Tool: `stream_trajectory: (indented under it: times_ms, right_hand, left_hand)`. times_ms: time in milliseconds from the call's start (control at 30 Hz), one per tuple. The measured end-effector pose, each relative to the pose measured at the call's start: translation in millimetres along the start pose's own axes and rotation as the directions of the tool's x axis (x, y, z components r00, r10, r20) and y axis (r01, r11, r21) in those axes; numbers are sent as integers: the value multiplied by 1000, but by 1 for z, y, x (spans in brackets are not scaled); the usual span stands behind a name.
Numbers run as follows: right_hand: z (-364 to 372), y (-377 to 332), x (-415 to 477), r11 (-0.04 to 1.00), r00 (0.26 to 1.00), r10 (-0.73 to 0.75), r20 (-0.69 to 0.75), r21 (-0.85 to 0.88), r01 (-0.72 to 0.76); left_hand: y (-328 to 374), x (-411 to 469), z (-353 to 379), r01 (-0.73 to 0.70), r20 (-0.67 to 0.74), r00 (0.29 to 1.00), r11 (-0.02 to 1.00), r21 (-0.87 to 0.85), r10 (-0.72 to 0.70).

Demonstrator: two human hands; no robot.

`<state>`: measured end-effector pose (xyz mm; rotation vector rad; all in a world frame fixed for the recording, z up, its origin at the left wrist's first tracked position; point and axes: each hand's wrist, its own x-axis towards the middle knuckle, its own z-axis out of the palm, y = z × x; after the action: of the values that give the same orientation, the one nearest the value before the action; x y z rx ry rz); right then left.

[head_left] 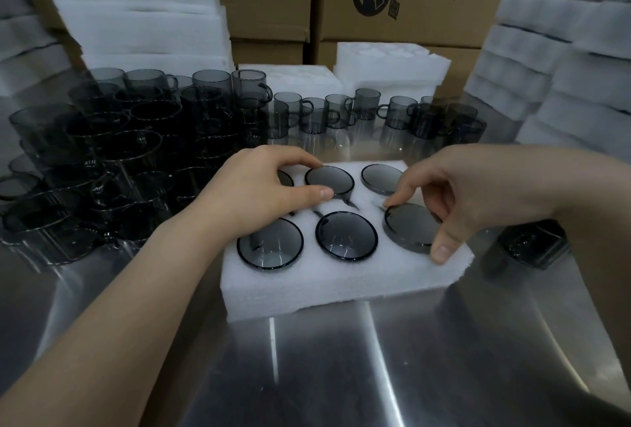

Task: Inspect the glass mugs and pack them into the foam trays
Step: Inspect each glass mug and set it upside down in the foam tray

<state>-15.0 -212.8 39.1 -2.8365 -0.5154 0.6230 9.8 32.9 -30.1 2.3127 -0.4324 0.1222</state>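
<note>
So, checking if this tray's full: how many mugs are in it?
6 mugs in the foam tray: back left (mostly hidden by the left hand), back middle, back right, front left, front middle, front right.

Mugs [346, 235] in foam tray [341, 276] on table [341, 358]

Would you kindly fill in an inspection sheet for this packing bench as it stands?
Surface: steel table, shiny.
Job's things: foam tray, a mug in each of six pockets; stacked mugs at left, loose mugs behind.
Clutter: dark glass item at right, unclear.
Grips: left hand pinches the back-middle mug; right hand holds the front-right mug, which sits proud.
Cables: nothing seen.
Surroundings: foam stacks, cardboard boxes.
</note>
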Motion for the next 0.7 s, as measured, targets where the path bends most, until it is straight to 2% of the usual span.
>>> stream_trajectory:
  times_ms: [133, 200, 300, 467, 567, 633, 700]
  right_hand:
    - [9, -7, 0, 975, 993, 16, -115, -217, -40]
    - [10, -2, -5, 955, 993, -23, -113, -295, -12]
    - [15, 4, -15, 978, 996, -71, -45, -198, 60]
    - [41, 7, -21, 965, 986, -45, -158, -262, 2]
    - [51, 16, -23, 994, 976, -15, -217, -107, -9]
    - [54, 22, -22, 995, 966, 3, -257, 92, 22]
    - [60, 24, -22, 938, 962, -9, -271, 331, 102]
  left_hand:
    - [0, -1, 1, -6, -13, 1000, 1000, 18, 7]
    - [0, -2, 1, -12, -10, 1000, 999, 33, 13]
    - [1, -2, 0, -17, 11, 1000, 999, 47, 17]
    - [6, -4, 0, -10, 35, 999, 993, 114, 6]
    - [20, -10, -5, 2, -32, 999, 979, 206, 5]
    - [29, -23, -12, 36, -157, 988, 970, 239, 2]
    - [32, -46, -17, 85, -305, 952, 960, 266, 0]
